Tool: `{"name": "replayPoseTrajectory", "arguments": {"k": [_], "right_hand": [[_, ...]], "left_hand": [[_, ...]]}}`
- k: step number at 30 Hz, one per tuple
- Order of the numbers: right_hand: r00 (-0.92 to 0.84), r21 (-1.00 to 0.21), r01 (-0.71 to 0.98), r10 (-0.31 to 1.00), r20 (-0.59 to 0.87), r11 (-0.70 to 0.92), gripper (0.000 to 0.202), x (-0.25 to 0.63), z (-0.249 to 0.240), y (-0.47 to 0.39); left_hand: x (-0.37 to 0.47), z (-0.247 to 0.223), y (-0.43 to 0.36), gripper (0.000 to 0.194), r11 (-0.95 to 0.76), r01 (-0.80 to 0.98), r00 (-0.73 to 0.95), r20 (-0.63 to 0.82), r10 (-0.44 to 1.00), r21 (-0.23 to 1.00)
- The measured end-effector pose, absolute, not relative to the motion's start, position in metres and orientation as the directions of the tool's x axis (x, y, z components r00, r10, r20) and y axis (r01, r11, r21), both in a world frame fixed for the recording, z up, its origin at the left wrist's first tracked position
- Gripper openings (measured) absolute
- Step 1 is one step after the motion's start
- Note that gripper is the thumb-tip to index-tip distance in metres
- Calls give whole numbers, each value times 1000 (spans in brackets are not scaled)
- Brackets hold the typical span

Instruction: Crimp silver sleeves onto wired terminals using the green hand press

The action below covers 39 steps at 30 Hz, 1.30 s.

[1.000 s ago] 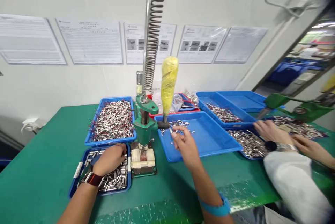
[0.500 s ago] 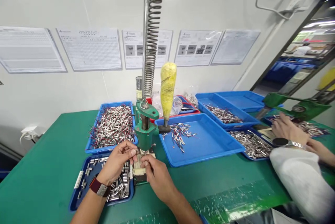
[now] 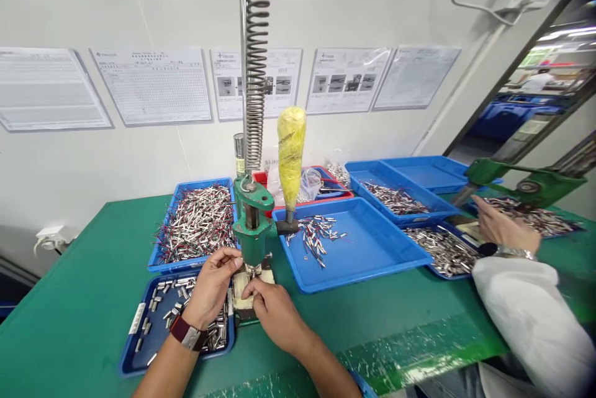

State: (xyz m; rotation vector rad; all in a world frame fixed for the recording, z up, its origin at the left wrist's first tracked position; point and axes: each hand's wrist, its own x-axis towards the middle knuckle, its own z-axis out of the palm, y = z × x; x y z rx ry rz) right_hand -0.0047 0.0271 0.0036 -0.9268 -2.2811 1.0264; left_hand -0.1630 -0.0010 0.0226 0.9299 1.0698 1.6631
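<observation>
A green hand press [image 3: 254, 230] with a yellow-wrapped lever handle [image 3: 291, 156] stands before me. My left hand [image 3: 215, 283] is at the left of its base, thumb and fingers pinched; whatever they hold is too small to name. Just right of the press's lower tip, my right hand [image 3: 274, 311] has its fingers curled together over the pale base block [image 3: 244, 303], their contents hidden. Under my left forearm lies a dark blue tray [image 3: 133, 348] of small silver metal cylinders [image 3: 216, 334]. Behind it, a blue tray [image 3: 161, 255] is heaped with wired parts [image 3: 200, 221].
Right of the press, a blue tray [image 3: 372, 267] holds a small pile of wired parts [image 3: 316, 236]. More blue trays [image 3: 395, 218] stand behind it. At the right, a co-worker's hand [image 3: 507, 227] is at another green press [image 3: 526, 184], near a tray of metal parts [image 3: 442, 252].
The view has shifted slightly, so the press appears further left. My right hand has moved a little toward the block's front. The co-worker's hand has changed position.
</observation>
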Motion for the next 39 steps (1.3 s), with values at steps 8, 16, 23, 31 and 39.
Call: {"name": "replayPoseTrajectory", "arguments": {"k": [8,16,23,31,39], "right_hand": [[-664,-725,442,736,132,529,34,-5,1,21],[-723,-766,360,678,132,533,28,-1,-7,17],[53,-862,-19,862,505,506,24,30,83,66],[-369,-699,-498,604,707,513,32,3,257,116],[-193,-548,-594,557,808,589,38,32,214,52]], "left_hand": [[-147,22,2,30,-198,-273,-118,171,978,941],[-154,20,4,28,-231,-167,-103,216,971,959],[-158,16,1,32,-236,-131,-81,227,971,963],[-161,22,-8,43,-175,60,-109,180,978,983],[-164,15,-5,42,-144,49,-123,149,981,988]]}}
